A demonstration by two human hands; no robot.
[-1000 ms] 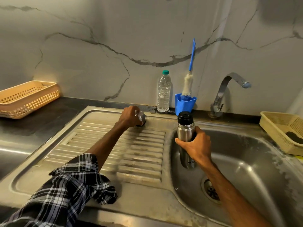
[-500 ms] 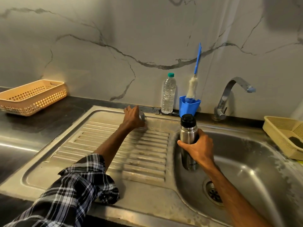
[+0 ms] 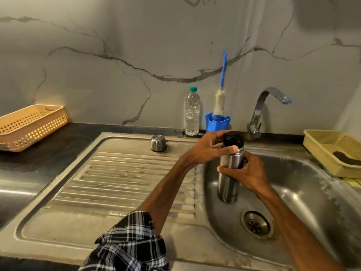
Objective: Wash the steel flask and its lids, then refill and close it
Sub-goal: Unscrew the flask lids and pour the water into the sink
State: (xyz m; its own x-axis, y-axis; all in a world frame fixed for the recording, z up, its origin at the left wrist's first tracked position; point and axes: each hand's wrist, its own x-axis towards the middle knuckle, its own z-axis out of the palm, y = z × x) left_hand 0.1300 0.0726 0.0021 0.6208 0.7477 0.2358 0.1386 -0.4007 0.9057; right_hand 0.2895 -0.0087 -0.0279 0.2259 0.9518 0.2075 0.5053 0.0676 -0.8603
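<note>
Now left hand point(image 3: 207, 148) off steel cap point(image 3: 158, 145), round black lid point(image 3: 233, 138); right hand point(image 3: 248, 173) still round flask point(image 3: 227, 184).

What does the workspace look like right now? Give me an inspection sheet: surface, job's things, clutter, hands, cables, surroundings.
Surface: steel drainboard with stained ridges; sink basin to its right, no running water seen.
Job's things: steel flask held upright in the basin, black lid on its neck; steel cap stands at the drainboard's far edge.
Clutter: water bottle and brush in a blue holder by the wall; orange basket far left; yellow basket at right, with a dark item inside.
Hands: left hand grips the black lid; right hand holds the flask body.
Cables: nothing seen.
Surroundings: tap; marbled wall.
</note>
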